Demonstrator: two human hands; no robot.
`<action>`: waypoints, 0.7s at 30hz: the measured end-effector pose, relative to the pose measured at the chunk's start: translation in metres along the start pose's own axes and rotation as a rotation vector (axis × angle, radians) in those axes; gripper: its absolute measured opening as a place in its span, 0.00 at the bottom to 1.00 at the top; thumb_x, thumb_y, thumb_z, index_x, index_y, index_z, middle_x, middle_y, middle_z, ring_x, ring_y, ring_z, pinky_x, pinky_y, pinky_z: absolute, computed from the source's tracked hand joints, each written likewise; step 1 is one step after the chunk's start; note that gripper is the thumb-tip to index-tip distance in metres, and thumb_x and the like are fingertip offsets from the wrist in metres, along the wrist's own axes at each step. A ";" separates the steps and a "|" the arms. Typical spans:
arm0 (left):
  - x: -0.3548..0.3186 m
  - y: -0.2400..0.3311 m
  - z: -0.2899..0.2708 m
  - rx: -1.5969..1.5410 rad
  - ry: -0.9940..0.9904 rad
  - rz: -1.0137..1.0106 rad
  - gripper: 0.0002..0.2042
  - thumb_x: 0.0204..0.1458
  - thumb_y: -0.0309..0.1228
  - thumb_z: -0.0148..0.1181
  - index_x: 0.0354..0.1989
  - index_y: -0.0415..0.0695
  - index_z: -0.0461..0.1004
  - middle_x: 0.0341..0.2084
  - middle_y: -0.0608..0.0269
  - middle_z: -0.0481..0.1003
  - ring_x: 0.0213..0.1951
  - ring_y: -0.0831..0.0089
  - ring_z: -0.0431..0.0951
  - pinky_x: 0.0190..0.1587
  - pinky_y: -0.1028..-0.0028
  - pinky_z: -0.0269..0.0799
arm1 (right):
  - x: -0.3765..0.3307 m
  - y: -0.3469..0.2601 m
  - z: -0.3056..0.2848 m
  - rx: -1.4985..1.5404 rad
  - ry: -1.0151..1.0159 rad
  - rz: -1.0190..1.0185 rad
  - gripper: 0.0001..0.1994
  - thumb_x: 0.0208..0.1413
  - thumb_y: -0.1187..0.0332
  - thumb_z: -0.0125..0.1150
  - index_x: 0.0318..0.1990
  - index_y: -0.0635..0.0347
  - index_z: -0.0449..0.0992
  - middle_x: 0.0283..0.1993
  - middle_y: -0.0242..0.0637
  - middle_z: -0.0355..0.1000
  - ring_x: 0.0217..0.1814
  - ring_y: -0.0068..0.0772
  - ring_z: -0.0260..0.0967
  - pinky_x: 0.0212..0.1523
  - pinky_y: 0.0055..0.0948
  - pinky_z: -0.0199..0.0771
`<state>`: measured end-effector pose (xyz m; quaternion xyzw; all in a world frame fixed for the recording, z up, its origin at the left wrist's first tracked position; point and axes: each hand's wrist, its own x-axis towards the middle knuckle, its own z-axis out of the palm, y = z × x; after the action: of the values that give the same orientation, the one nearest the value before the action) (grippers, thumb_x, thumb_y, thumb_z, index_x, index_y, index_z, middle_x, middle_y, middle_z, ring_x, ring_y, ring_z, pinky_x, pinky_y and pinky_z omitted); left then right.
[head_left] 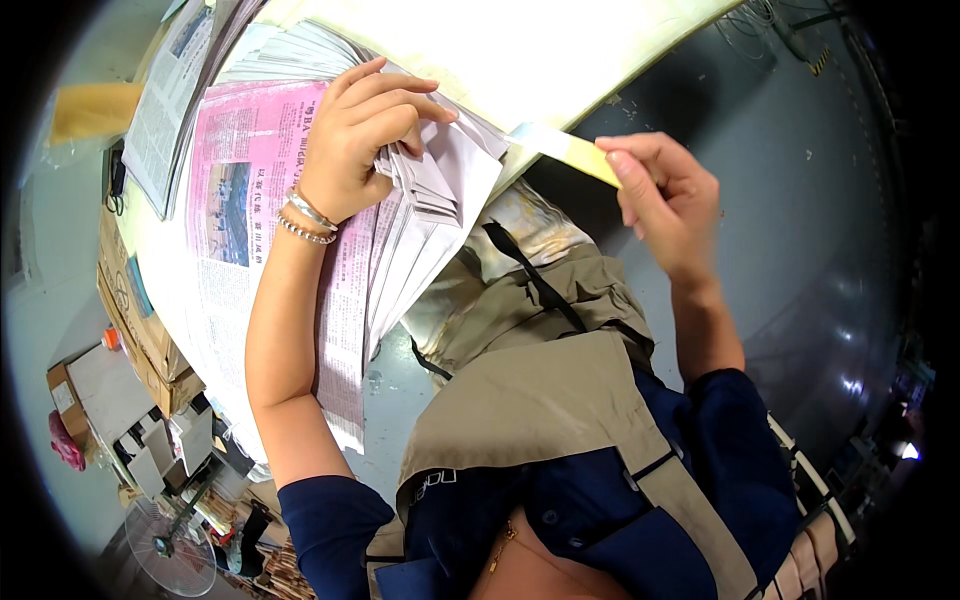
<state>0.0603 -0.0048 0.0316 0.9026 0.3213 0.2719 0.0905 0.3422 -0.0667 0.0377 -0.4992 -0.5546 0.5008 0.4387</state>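
Observation:
My left hand (pixel 355 135) rests on a layered pile of newspaper sheets, its fingers apart and loosely bent. Beneath it lies a pink-and-white printed newspaper page (pixel 225 130). Small folded white papers (pixel 430 190) sit beside its thumb, on top of larger pale sheets. My right hand (pixel 665 195) is held off the table's edge, thumb and fingers pinching one end of a flat yellow strip (pixel 585 158). The strip's pale far end points toward the paper pile; its exact kind cannot be made out.
The pile lies on a pale yellow table (pixel 480 50). More newspapers (pixel 170 120) are stacked at its left. Cardboard boxes (pixel 140 310) stand at the left, with a fan (pixel 170 545) at lower left. Grey floor (pixel 780 190) shows on the right. I wear a khaki apron (pixel 530 400).

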 end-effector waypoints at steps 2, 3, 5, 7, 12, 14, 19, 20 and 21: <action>0.000 0.001 0.000 0.004 0.002 -0.001 0.13 0.23 0.13 0.48 0.16 0.48 0.62 0.33 0.75 0.79 0.51 0.67 0.74 0.59 0.57 0.59 | 0.013 -0.011 -0.007 -0.016 -0.084 0.028 0.10 0.59 0.67 0.55 0.39 0.66 0.77 0.16 0.23 0.63 0.16 0.09 0.53 0.16 0.15 0.49; 0.001 0.001 0.000 0.007 -0.002 -0.002 0.13 0.24 0.13 0.48 0.17 0.48 0.62 0.33 0.75 0.79 0.51 0.67 0.74 0.59 0.57 0.59 | 0.020 -0.015 -0.010 -0.050 -0.134 0.031 0.10 0.59 0.67 0.55 0.39 0.65 0.77 0.16 0.23 0.62 0.15 0.09 0.53 0.15 0.14 0.48; 0.001 0.002 0.000 0.013 -0.010 -0.004 0.13 0.24 0.13 0.49 0.17 0.48 0.62 0.33 0.75 0.79 0.51 0.67 0.74 0.59 0.57 0.60 | 0.034 -0.022 -0.013 -0.118 -0.233 0.037 0.10 0.61 0.67 0.53 0.38 0.65 0.77 0.14 0.22 0.61 0.12 0.09 0.52 0.14 0.12 0.46; 0.000 -0.001 0.000 0.000 -0.035 0.005 0.10 0.25 0.17 0.50 0.17 0.48 0.62 0.34 0.70 0.80 0.51 0.63 0.74 0.60 0.55 0.56 | 0.042 -0.027 -0.014 -0.172 -0.260 0.033 0.12 0.61 0.65 0.52 0.38 0.64 0.78 0.13 0.21 0.59 0.12 0.08 0.50 0.13 0.12 0.45; 0.001 0.001 0.001 0.004 -0.028 -0.017 0.15 0.23 0.12 0.50 0.18 0.48 0.62 0.33 0.75 0.79 0.51 0.68 0.74 0.60 0.57 0.59 | 0.057 -0.031 -0.017 -0.274 -0.310 0.022 0.13 0.60 0.63 0.53 0.38 0.63 0.78 0.13 0.21 0.59 0.12 0.09 0.50 0.13 0.13 0.46; 0.001 0.001 0.001 0.005 -0.028 -0.017 0.15 0.22 0.12 0.51 0.18 0.48 0.63 0.33 0.75 0.79 0.51 0.68 0.74 0.60 0.57 0.59 | 0.060 -0.032 -0.018 -0.292 -0.355 0.050 0.13 0.60 0.62 0.54 0.38 0.63 0.78 0.13 0.21 0.59 0.12 0.09 0.51 0.13 0.13 0.46; 0.000 -0.001 0.003 -0.006 -0.042 -0.017 0.12 0.23 0.15 0.49 0.18 0.47 0.62 0.34 0.70 0.79 0.51 0.64 0.74 0.61 0.55 0.56 | 0.069 -0.034 -0.021 -0.370 -0.519 0.092 0.13 0.59 0.62 0.54 0.37 0.63 0.77 0.13 0.21 0.58 0.12 0.09 0.50 0.13 0.14 0.46; -0.001 -0.001 0.004 -0.011 -0.047 -0.016 0.11 0.23 0.16 0.48 0.17 0.47 0.62 0.34 0.68 0.80 0.51 0.62 0.74 0.61 0.55 0.55 | 0.074 -0.032 -0.022 -0.377 -0.564 0.092 0.13 0.59 0.62 0.54 0.37 0.63 0.77 0.13 0.22 0.58 0.12 0.09 0.50 0.13 0.14 0.46; 0.000 -0.001 0.004 -0.010 -0.046 -0.019 0.11 0.23 0.16 0.48 0.17 0.47 0.62 0.35 0.68 0.80 0.51 0.62 0.74 0.61 0.55 0.55 | 0.081 -0.029 -0.024 -0.384 -0.607 0.093 0.12 0.59 0.62 0.54 0.38 0.63 0.77 0.13 0.22 0.58 0.12 0.09 0.50 0.13 0.14 0.46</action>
<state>0.0619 -0.0038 0.0276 0.9051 0.3261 0.2517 0.1051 0.3527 0.0167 0.0680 -0.4259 -0.7202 0.5322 0.1292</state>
